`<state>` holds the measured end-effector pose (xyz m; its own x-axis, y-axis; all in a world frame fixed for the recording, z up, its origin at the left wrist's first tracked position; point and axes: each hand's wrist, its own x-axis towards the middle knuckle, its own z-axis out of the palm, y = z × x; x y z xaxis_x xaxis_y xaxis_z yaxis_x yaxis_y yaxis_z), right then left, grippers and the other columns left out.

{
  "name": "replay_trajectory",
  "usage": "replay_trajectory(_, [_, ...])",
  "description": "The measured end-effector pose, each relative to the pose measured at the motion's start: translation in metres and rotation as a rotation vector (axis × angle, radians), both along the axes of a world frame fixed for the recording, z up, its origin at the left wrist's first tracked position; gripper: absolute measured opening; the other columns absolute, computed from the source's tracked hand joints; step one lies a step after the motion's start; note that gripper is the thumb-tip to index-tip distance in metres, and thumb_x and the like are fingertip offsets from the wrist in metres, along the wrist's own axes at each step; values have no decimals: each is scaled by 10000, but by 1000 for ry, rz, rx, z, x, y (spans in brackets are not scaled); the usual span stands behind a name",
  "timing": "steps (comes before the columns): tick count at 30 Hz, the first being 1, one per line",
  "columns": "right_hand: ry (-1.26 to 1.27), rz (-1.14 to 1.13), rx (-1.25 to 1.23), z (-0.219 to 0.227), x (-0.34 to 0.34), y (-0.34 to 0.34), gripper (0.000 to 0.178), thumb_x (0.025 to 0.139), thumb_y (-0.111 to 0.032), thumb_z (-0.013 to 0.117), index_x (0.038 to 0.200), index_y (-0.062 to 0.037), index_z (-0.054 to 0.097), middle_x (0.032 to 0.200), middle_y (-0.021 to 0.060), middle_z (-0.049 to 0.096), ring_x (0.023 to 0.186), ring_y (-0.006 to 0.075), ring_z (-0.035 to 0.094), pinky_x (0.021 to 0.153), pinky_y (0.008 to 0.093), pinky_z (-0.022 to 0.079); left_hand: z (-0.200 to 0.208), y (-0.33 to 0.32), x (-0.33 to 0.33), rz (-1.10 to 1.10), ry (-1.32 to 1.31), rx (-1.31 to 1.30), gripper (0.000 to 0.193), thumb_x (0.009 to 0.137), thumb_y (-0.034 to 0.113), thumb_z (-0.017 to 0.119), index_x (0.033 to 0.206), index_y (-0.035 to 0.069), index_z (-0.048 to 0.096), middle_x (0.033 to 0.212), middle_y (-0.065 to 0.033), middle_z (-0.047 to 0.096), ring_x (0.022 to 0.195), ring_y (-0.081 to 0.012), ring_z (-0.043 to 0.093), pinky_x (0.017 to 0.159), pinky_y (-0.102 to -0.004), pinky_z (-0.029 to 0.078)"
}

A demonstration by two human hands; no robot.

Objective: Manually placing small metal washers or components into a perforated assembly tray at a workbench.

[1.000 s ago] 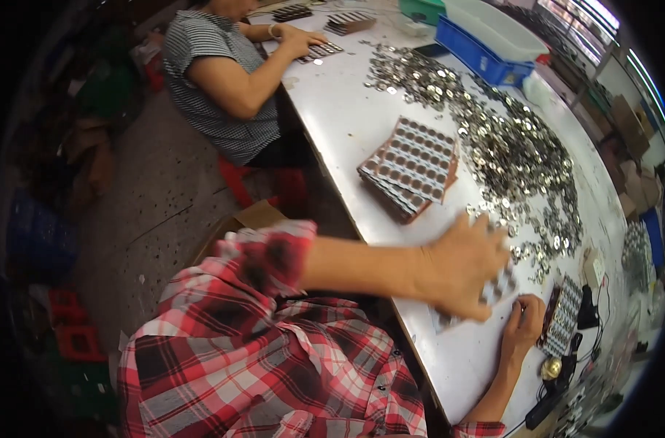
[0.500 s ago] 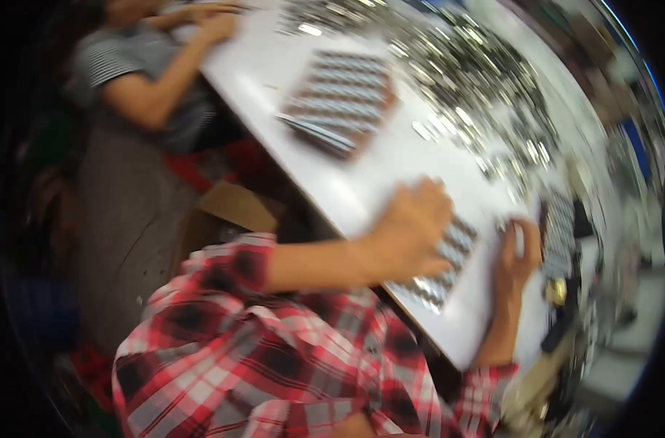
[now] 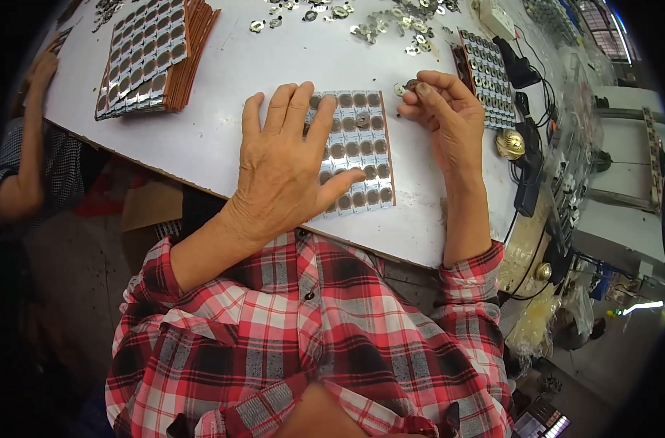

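- Left hand (image 3: 281,157), fingers spread loose, lies across the gridded panel (image 3: 362,150) at the table's (image 3: 223,139) near edge!
- Right hand (image 3: 449,120), just right, pinches what looks like a small disc (image 3: 413,85), partly hidden by fingertips.
- Far left, a panel stack (image 3: 146,62); far centre, loose metal pieces (image 3: 376,29).

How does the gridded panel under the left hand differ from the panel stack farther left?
The gridded panel looks like one thin layer; the panel stack is many layers thick. The left hand partly covers the gridded panel, while no hand is on the panel stack. Both show rows of dark round spots and brown edges.
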<state>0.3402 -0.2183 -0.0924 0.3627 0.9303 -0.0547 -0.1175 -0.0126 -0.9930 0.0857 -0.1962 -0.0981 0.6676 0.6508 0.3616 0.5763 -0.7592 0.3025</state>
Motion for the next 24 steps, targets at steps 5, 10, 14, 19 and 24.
replay_trajectory(5, [16,15,-51,0,-2,6,226,983,-48,677,1178,63,651,963,124,732,828,186,742,767,329,657,1,3,5,32,-80,37,720,802,464,813,1268,-51,624,1294,-265,567,1266,-386,507,1075,-596,329])
replay_trajectory(10, [20,-14,-105,5,-9,3,244,991,-85,671,1194,49,640,920,101,709,764,160,706,723,317,631,-8,32,26,-168,-227,152,428,734,115,766,1148,44,685,1044,-106,618,985,-315,593,871,-457,454])
replay_trajectory(14, [-71,-11,-107,-6,-3,-5,200,987,-106,672,1139,23,650,872,75,684,714,129,658,647,279,587,-10,37,46,-295,-147,209,119,702,89,644,797,55,583,834,-90,544,812,-275,559,696,-385,445])
replay_trajectory(19, [-83,27,-39,-12,-3,-2,152,988,-57,661,1113,30,658,889,76,691,715,104,659,576,233,578,-11,45,58,-297,-42,402,102,724,119,651,741,63,567,791,-83,552,757,-236,571,616,-340,449])
replay_trajectory(24, [-66,38,-22,-9,-7,-2,137,987,-44,658,1101,31,660,880,65,683,719,101,658,589,229,584,-7,60,62,-221,-304,203,110,743,90,655,799,57,566,786,-101,574,727,-257,627,597,-373,522])
